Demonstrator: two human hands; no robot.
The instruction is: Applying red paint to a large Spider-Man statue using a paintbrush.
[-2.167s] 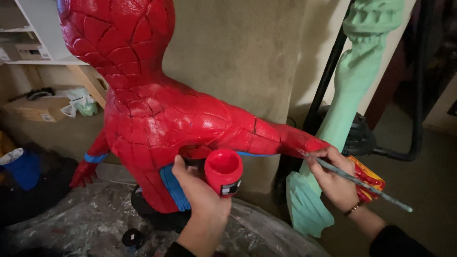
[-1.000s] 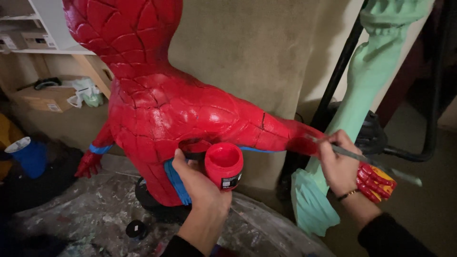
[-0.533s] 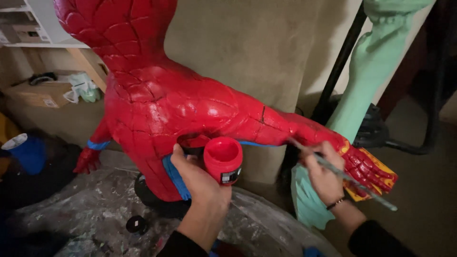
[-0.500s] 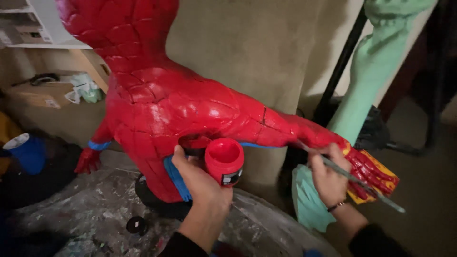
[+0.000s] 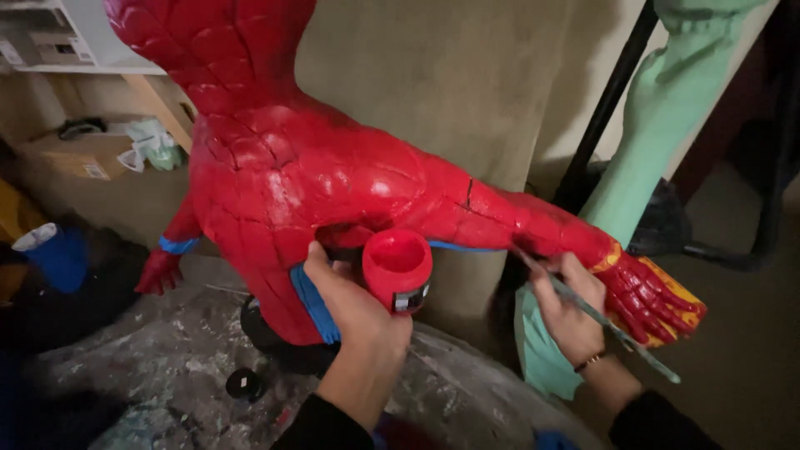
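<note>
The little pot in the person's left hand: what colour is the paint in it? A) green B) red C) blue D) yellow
B: the open pot held in the left hand is red inside and out, matching the red figure beside it, while the right hand holds a thin brush to the figure's arm.

The figure [image 5: 308, 179] was set at centre on a sheeted table [image 5: 167, 375]. A paint pot [image 5: 397, 268] was held just beneath its outstretched arm. A brush [image 5: 600, 315] was placed at four o'clock, under the forearm. A statue [image 5: 658, 108] was positioned at two o'clock, behind.
</note>
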